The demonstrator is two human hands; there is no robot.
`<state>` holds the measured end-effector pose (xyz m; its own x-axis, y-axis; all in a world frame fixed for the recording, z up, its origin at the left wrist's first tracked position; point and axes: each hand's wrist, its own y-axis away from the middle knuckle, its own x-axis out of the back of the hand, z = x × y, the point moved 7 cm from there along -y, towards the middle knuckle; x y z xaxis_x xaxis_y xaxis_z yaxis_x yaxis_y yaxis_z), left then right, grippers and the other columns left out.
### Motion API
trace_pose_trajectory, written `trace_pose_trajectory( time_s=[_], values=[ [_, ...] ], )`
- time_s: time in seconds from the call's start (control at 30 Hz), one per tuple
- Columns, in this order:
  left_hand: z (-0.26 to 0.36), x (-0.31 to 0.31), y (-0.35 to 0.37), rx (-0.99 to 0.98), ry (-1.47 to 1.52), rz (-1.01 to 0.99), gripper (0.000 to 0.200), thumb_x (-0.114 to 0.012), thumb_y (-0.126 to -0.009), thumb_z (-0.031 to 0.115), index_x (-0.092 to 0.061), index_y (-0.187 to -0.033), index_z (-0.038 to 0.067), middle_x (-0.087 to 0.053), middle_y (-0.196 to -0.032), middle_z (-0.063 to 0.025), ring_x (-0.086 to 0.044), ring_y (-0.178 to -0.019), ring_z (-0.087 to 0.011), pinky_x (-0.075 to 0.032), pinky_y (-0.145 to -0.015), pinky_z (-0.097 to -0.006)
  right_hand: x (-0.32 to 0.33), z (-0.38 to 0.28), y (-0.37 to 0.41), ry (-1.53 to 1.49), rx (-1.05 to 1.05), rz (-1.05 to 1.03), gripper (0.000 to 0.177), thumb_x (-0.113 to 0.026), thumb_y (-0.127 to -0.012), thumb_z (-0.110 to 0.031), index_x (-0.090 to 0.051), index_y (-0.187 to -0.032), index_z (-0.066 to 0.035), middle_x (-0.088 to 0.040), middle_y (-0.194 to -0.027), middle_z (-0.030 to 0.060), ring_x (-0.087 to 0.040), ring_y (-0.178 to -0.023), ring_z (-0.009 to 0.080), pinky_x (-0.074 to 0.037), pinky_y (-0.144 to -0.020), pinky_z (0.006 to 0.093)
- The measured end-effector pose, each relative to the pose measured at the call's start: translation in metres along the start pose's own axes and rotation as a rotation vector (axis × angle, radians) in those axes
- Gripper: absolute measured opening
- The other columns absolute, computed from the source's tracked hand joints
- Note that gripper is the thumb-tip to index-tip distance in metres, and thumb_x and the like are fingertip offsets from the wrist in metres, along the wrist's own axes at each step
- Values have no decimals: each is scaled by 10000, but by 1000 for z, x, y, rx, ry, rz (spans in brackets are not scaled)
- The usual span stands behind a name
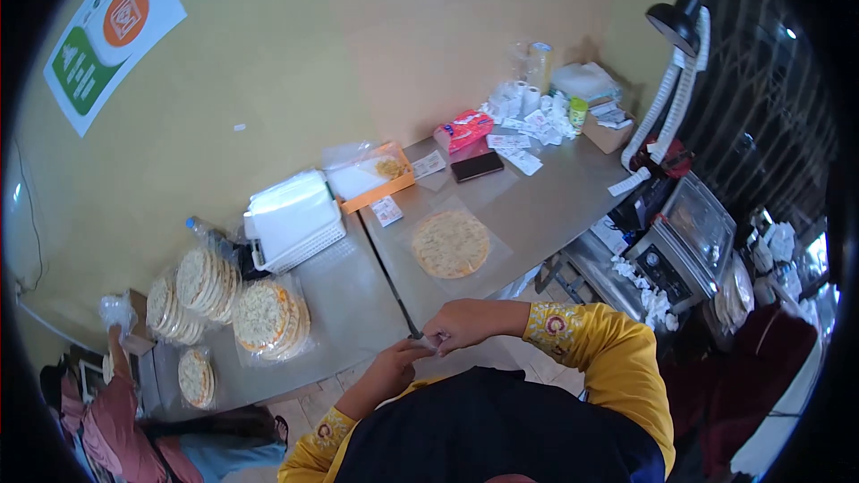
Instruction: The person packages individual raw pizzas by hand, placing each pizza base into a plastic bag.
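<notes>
My left hand (392,372) and my right hand (462,323) meet at the table's front edge, close to my dark apron. Both have their fingers pinched together. Between the fingertips is something small and pale, too small to make out. Beyond my hands, a round flat pizza base with a pale topping (451,244) lies on a clear plastic sheet (497,255). Left of my hands stands a stack of similar bagged pizza bases (268,317).
More stacked bases (205,283) sit at the left, near a white basket (300,250) and an orange tray (394,186). A phone (477,167), paper rolls (528,98) and a lamp (674,25) stand farther right. A packing machine (671,259) is at the right. Another person (116,420) reaches at the far left.
</notes>
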<state>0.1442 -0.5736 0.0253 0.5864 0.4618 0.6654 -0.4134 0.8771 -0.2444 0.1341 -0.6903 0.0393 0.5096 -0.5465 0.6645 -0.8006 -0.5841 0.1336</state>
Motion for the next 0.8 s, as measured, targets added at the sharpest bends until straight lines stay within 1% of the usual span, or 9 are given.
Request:
trace_pose_trajectory(
  time_s=[0.13, 0.3, 0.33, 0.43, 0.53, 0.63, 0.7, 0.77, 0.8],
  values=[
    [-32, 7, 28, 276, 8, -17, 352, -514, -676, -92, -653, -965, 51, -636, -817, -148, -620, -774, -324, -504, -709, -369, -13, -3, -29, 96, 15, -106, 182, -663, -728, -219, -594, -838, -91, -614, -735, 110, -602, -729, 312, -445, -629, 404],
    [-69, 35, 84, 429, -117, 49, 419, -503, -655, -124, -648, -1009, 48, -649, -917, -162, -629, -816, -325, -511, -730, -349, -40, 16, -69, 366, -118, -190, 214, -642, -673, -143, -593, -872, -81, -624, -813, 121, -607, -762, 322, -462, -650, 417],
    [-72, 41, 93, 445, -102, 52, 440, -501, -655, -128, -639, -1033, 50, -641, -959, -168, -623, -855, -325, -504, -760, -347, -45, 21, -78, 437, -150, -214, 220, -632, -654, -115, -596, -868, -75, -625, -824, 123, -608, -763, 321, -468, -659, 414],
    [-80, 63, 138, 548, -23, 94, 501, -492, -659, -141, -604, -1107, 53, -608, -1082, -183, -593, -980, -324, -475, -850, -343, -62, 26, -108, 498, -195, -381, 239, -662, -670, -161, -591, -878, -67, -625, -844, 131, -612, -790, 310, -477, -669, 397],
    [-89, 82, 187, 681, 111, 161, 548, -484, -671, -148, -558, -1176, 50, -564, -1175, -193, -537, -1102, -320, -429, -930, -340, -64, 6, -155, 221, -207, -341, 279, -694, -700, -244, -596, -882, -56, -625, -835, 132, -612, -786, 291, -480, -672, 377],
    [-113, 97, 239, 774, 189, 216, 558, -491, -682, -145, -527, -1208, 37, -544, -1209, -194, -500, -1157, -316, -400, -966, -331, -70, 10, -227, -23, -136, -40, 368, -702, -718, -344, -598, -894, -39, -624, -828, 123, -610, -769, 264, -480, -681, 360],
    [-131, 105, 279, 818, 236, 257, 550, -505, -690, -135, -517, -1217, 22, -543, -1214, -191, -499, -1164, -307, -394, -972, -317, -77, 23, -281, -170, -89, 229, 407, -677, -732, -374, -596, -914, -20, -619, -813, 123, -606, -763, 249, -480, -686, 350],
    [-137, 119, 308, 835, 224, 260, 544, -526, -700, -122, -501, -1229, 0, -546, -1209, -200, -499, -1169, -296, -394, -967, -306, -80, 35, -327, -242, -203, 413, 432, -673, -725, -380, -603, -923, -1, -624, -814, 152, -612, -758, 244, -484, -692, 352],
    [-144, 124, 319, 831, 216, 251, 542, -536, -705, -116, -492, -1235, -10, -547, -1207, -204, -500, -1171, -291, -394, -964, -301, -87, 44, -347, -341, -313, 442, 460, -677, -714, -387, -605, -922, 16, -628, -821, 174, -617, -768, 264, -486, -705, 363]
  ],
)
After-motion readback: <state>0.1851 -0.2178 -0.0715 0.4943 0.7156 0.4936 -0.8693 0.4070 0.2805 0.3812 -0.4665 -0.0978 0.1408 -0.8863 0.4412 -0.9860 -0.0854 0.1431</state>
